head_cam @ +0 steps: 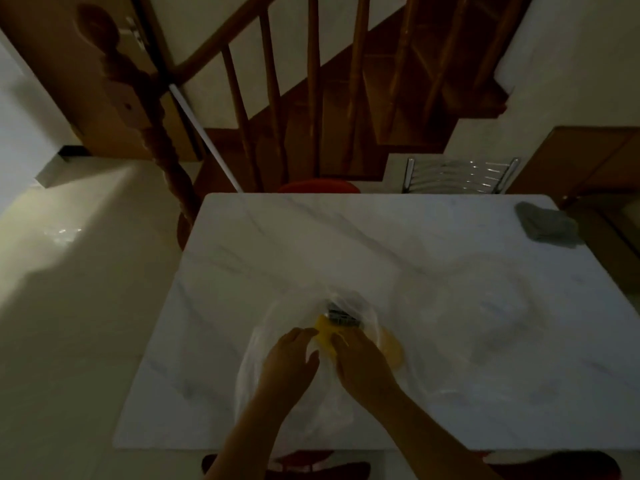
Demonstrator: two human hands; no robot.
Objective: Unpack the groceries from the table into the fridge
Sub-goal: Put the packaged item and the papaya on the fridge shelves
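- Marble-patterned white table (398, 244) is filling the lower middle of the view; its near edge is running just under your forearms and its far edge is sitting close to a red chair seat (318, 186) and a metal chair back (460, 174).
- Most of the tabletop is lying bare to the left, far side and right of your hands, so room is showing on all three sides.
- A grey cloth (547, 225) is lying at the far right corner, well apart from your hands.
- Pale floor (69, 306) is lying open along the table's left edge; a wooden stair railing (277, 98) is standing beyond the far edge.
- A clear plastic bag (277, 368) is resting near the table's near edge, with a yellow item (325, 336) and a dark item (341, 315) inside; the picture is blurred and dim, so you cannot tell what they are.
- Your left hand (289, 362) is reaching palm down over the bag, fingers spread loosely, thumb apart.
- Your right hand (360, 358) is lying palm down just beside it, fingers extended toward the yellow item; you cannot tell whether they are gripping it.
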